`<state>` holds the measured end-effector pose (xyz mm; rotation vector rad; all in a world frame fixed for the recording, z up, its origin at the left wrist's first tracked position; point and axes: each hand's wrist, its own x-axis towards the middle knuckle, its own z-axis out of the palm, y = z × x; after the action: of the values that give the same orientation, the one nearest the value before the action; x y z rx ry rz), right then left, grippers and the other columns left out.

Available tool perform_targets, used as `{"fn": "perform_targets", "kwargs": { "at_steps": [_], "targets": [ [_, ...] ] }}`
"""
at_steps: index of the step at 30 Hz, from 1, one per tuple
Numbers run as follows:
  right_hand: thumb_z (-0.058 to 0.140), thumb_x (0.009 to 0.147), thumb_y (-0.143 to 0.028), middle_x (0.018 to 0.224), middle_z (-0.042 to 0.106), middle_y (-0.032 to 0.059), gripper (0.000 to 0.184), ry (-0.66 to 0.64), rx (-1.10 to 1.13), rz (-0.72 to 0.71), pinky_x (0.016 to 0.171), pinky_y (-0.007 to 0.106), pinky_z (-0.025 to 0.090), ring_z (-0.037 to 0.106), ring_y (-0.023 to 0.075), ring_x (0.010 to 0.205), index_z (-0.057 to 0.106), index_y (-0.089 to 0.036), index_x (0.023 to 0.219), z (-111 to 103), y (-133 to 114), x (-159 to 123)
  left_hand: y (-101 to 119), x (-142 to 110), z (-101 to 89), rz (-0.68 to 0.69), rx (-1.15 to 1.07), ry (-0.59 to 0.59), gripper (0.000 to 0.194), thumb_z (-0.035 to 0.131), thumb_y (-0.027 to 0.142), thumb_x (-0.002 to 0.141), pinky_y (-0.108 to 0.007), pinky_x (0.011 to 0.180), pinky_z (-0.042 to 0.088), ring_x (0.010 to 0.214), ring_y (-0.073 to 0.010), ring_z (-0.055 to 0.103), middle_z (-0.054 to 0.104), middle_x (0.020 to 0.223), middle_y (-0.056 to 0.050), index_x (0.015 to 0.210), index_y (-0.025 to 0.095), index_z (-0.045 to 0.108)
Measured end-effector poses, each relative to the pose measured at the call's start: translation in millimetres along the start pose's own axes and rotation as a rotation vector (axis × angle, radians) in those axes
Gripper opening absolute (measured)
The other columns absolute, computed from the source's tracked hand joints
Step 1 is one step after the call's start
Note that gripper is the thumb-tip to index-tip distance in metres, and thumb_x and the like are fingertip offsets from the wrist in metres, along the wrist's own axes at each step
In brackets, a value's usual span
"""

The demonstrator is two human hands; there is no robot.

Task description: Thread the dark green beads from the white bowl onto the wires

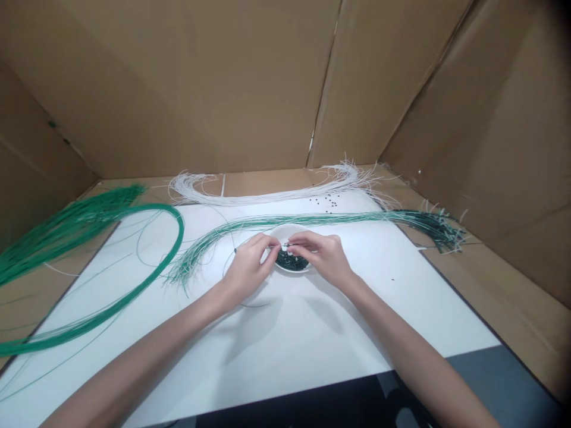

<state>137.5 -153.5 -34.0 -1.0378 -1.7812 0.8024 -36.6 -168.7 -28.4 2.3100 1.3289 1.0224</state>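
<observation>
Above a small white bowl (293, 271) filled with dark green beads (288, 260), both hands meet fingertip to fingertip. My left hand (250, 261) is closed in a pinch on a thin cord (224, 266), which loops away on its left side with a dark speck on it. My right hand (325, 255) pinches a tiny dark piece that looks like a bead, close to the cord's tip. Fingers partly cover what lies between them. A long bundle of green cords with pale ends (250, 224) stretches just behind the bowl.
White cords (267, 197) lie curved along the back. Several loose dark beads (330, 203) are scattered near them. At the left sit a large bent green bundle (181, 229) and a straighter one (66, 226). Cardboard walls (214, 89) enclose the white board (289, 333).
</observation>
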Motion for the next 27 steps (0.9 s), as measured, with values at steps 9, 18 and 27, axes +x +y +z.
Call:
{"fn": "perform_targets", "kwargs": {
  "at_steps": [9,18,27],
  "targets": [
    [0.069,0.06,-0.03,0.065,0.068,0.0036,0.021,0.068,0.359,0.228,0.057,0.027,0.057,0.066,0.0174,0.058,0.063,-0.015,0.074,-2.3,0.4,2.7,1.8,3.4,-7.3,-0.132,-0.099,0.067,0.012,0.047,0.023,0.081,-0.019,0.054,0.034,0.055,-0.0078,0.042,0.057,0.07,0.002,0.077,0.018,0.057],
    [0.071,0.059,-0.03,0.065,0.07,0.0052,0.022,0.046,0.502,0.464,0.067,0.025,0.056,0.066,0.0159,0.062,0.07,-0.012,0.071,-8.4,-2.3,9.1,2.3,4.6,-7.6,-0.248,-0.192,0.032,0.015,0.048,0.027,0.079,-0.019,0.053,0.032,0.053,-0.0072,0.04,0.057,0.069,0.003,0.077,0.017,0.059],
    [0.069,0.063,-0.027,0.087,0.07,0.0078,0.019,0.006,0.684,0.574,0.092,0.03,0.045,0.064,0.019,0.087,0.07,-0.012,0.074,-8.4,5.5,9.3,-0.8,3.7,-3.8,-0.252,-0.177,0.024,0.015,0.047,0.027,0.079,-0.02,0.055,0.033,0.055,-0.0076,0.042,0.058,0.07,0.002,0.078,0.017,0.059]
  ]
}}
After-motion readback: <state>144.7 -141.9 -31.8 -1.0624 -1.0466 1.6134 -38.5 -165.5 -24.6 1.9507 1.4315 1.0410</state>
